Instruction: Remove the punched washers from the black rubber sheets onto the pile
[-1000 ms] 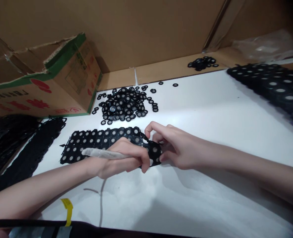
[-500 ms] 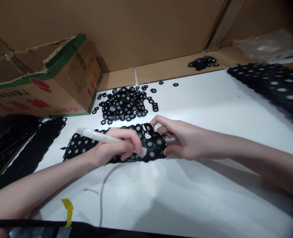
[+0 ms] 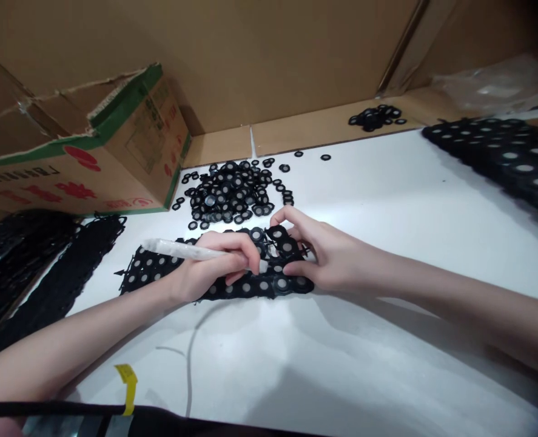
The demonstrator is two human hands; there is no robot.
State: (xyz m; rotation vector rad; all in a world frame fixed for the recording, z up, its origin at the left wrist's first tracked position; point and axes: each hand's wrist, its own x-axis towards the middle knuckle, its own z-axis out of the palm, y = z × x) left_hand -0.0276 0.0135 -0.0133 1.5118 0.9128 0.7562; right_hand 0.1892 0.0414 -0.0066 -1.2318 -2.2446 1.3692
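Note:
A black rubbery sheet (image 3: 245,287) with rows of rings around pale discs lies in front of me on the white table (image 3: 369,358). My left hand (image 3: 221,266) is closed round a white pen-shaped tool (image 3: 171,247), its lower tip against the sheet near the right end. At that end, my right hand (image 3: 326,252) grips the sheet between thumb and fingers. One corner there is lifted and torn away from the rows, and a white gap shows beside it. My left hand and forearm cover part of the sheet.
Behind the sheet lies a pile of loose black rings (image 3: 230,191); a smaller heap (image 3: 373,116) sits on cardboard. More dotted sheets (image 3: 509,155) lie at right, black strips (image 3: 68,273) at left. A cardboard box (image 3: 127,142) stands back left. A thin cord (image 3: 189,358) runs toward me.
The sheet's right end has shifted slightly right and its corner has been raised. My left hand moved up a little with the tool, while my right thumb slid inward over the sheet.

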